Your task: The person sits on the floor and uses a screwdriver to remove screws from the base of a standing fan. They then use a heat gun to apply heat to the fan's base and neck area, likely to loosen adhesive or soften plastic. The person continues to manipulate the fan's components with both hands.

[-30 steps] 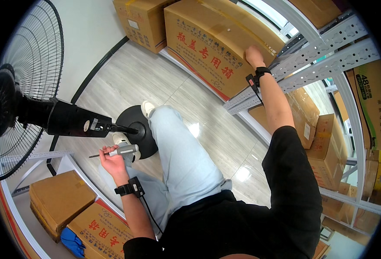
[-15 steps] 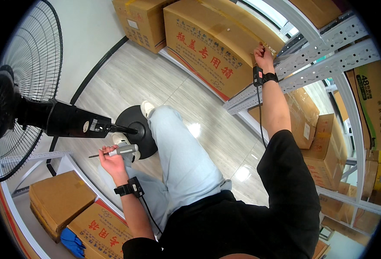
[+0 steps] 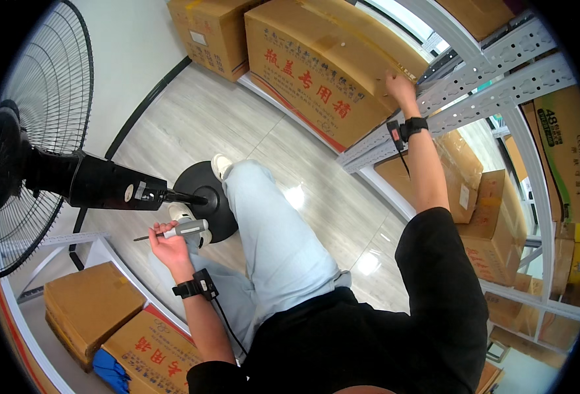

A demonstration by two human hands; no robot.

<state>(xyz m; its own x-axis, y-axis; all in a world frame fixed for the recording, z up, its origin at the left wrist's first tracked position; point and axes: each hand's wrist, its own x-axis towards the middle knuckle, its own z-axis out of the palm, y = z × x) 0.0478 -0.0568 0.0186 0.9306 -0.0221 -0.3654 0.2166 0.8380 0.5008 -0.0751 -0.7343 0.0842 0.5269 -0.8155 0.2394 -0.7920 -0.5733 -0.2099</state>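
Across the fingers of my left hand [image 3: 169, 246] lies a screwdriver [image 3: 186, 228] with a grey and white handle; its thin dark shaft points left. My right hand [image 3: 401, 89] is stretched out over the top of a large cardboard box [image 3: 323, 72] with red and blue print, close to its right end. The fingers are curled down against the box top, and whatever they may pinch is hidden. A tiny pale spot [image 3: 344, 44] shows on the same box top, left of that hand.
A black standing fan [image 3: 116, 180] leans across the left side, its round base [image 3: 206, 197] by my shoes. White perforated shelf beams [image 3: 461, 92] run beside my right wrist. More cardboard boxes [image 3: 92, 302] sit on shelves at lower left and right. Cables trail from both wrist straps.
My right hand has turned from raised, pinched fingers to knuckles up, with the fingers lowered onto the box top. My left hand keeps the screwdriver in nearly the same place.
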